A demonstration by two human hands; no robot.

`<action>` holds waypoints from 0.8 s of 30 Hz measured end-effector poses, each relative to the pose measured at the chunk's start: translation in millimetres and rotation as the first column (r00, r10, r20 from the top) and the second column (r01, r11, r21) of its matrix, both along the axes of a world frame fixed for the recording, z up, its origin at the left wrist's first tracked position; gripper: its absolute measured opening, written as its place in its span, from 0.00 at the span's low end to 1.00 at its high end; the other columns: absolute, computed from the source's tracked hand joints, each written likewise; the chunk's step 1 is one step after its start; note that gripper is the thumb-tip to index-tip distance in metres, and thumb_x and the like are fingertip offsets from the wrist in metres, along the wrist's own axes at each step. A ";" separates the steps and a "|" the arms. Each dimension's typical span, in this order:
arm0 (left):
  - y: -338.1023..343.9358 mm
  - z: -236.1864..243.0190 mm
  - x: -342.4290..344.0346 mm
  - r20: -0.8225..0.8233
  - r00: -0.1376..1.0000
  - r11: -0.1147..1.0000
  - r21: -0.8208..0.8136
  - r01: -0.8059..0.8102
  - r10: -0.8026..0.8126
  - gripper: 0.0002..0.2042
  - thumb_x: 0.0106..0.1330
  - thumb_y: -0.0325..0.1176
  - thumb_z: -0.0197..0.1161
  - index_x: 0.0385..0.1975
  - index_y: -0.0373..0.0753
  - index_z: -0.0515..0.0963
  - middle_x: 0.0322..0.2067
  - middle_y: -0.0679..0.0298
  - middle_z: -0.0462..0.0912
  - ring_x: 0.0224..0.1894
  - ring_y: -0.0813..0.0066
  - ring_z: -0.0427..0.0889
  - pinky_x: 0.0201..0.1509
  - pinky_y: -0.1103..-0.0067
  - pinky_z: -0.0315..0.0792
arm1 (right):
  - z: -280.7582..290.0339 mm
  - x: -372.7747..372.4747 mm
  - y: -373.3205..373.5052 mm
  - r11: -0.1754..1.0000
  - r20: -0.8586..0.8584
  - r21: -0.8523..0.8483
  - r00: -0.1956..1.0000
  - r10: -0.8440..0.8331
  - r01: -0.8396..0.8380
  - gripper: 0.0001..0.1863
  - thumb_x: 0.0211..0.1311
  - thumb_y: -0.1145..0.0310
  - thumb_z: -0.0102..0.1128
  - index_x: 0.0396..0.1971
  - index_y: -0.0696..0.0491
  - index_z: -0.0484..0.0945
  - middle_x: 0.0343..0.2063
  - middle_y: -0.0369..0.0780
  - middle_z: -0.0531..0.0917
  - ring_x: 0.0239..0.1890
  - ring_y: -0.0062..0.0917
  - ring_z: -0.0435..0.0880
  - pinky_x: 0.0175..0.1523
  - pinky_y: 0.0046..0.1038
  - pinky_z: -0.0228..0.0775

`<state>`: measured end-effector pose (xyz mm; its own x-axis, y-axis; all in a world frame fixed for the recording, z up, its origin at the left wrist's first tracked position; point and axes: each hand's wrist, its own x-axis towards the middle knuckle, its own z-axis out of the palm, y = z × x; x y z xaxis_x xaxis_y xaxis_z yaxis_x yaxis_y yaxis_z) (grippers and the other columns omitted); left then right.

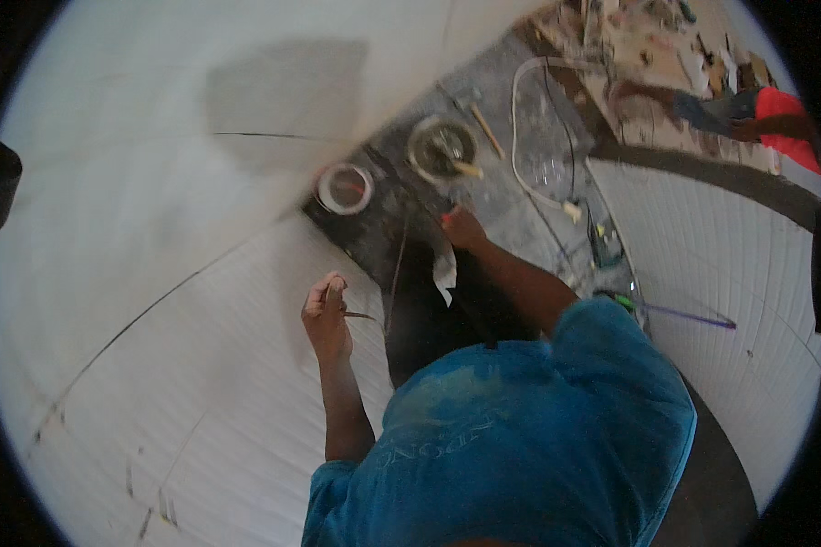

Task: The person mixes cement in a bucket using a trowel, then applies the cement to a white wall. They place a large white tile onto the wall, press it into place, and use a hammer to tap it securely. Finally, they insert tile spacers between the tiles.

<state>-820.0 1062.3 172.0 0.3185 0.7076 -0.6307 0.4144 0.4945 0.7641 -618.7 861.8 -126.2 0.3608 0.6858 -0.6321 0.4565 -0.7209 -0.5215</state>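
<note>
My left hand (327,314) is raised beside the white ribbed wall, its fingers pinched together. A thin, dark, slightly curved strip (360,316) sticks out from it toward the right; its kind is unclear. Farther forward, my right hand (466,228) is closed, with a small bit of red (446,220) showing at its fingers; the rest of what it holds is hidden. A pale, pointed scrap (445,276) shows against my dark trousers, below that hand. Just beyond the hands stand a white-rimmed bucket (367,202) and a wider tub (417,164) with wet-looking contents and a yellowish handle in it.
A yellowish stick (487,132) lies on the grey, stained floor (511,205). A white cable (514,123) loops to a pale socket (571,211) at the right. Beyond, a person in red (787,128) is near a cluttered area. A purple rod (689,315) lies right.
</note>
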 end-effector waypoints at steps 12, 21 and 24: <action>-40.9 -307.1 39.8 -0.069 0.847 0.765 -0.395 -0.508 0.527 0.11 0.72 0.34 0.64 0.46 0.36 0.73 0.44 0.63 0.80 0.31 0.85 0.68 0.36 0.85 0.64 | -501.6 -54.8 -13.9 0.953 0.038 -0.299 0.997 0.068 -0.054 0.21 0.70 0.53 0.53 0.48 0.55 0.81 0.43 0.48 0.84 0.46 0.42 0.84 0.54 0.42 0.74; 0.2 -488.4 94.0 0.274 0.728 0.739 -0.502 -0.449 0.628 0.11 0.74 0.34 0.60 0.52 0.46 0.71 0.53 0.67 0.78 0.36 0.80 0.68 0.44 0.78 0.66 | -450.7 0.4 -9.5 0.904 0.037 -0.294 0.948 -0.315 0.311 0.24 0.70 0.47 0.56 0.56 0.48 0.77 0.47 0.40 0.85 0.48 0.42 0.85 0.51 0.40 0.77; 10.7 -495.7 105.9 0.201 0.789 0.772 -0.443 -0.455 0.581 0.12 0.73 0.33 0.59 0.54 0.44 0.73 0.57 0.65 0.76 0.43 0.77 0.70 0.51 0.75 0.66 | -326.7 -2.5 35.4 0.933 -0.159 -0.034 0.919 -0.360 0.360 0.20 0.70 0.54 0.58 0.52 0.54 0.78 0.44 0.43 0.85 0.47 0.39 0.85 0.49 0.37 0.77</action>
